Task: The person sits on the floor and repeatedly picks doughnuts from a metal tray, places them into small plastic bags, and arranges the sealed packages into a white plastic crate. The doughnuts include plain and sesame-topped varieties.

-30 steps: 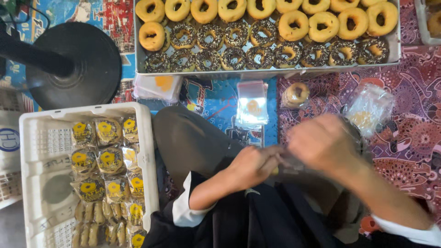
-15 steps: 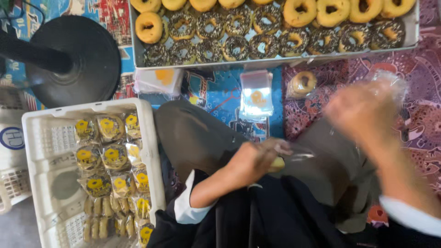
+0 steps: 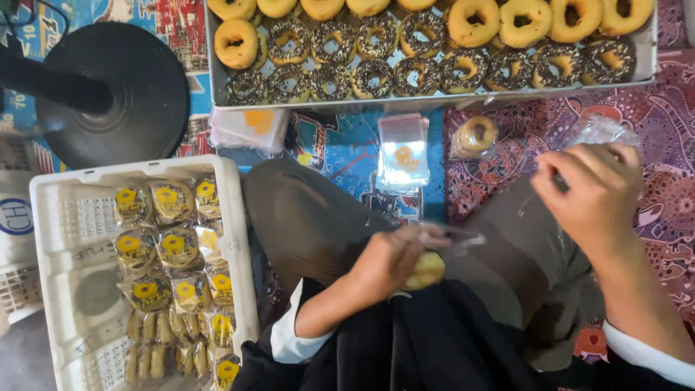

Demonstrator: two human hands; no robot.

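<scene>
Doughnut (image 3: 426,269) sits in the left hand (image 3: 391,262), over the lap — fingers curled round it, touching a thin clear wrapper (image 3: 463,236). The right hand (image 3: 590,192), well apart, pinches a clear plastic bag (image 3: 601,132). Wrapped doughnuts fill the white crate (image 3: 235,239).

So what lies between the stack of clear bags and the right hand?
In the head view, a single bagged doughnut lies on the patterned mat between the stack of clear bags and the right hand.
</scene>
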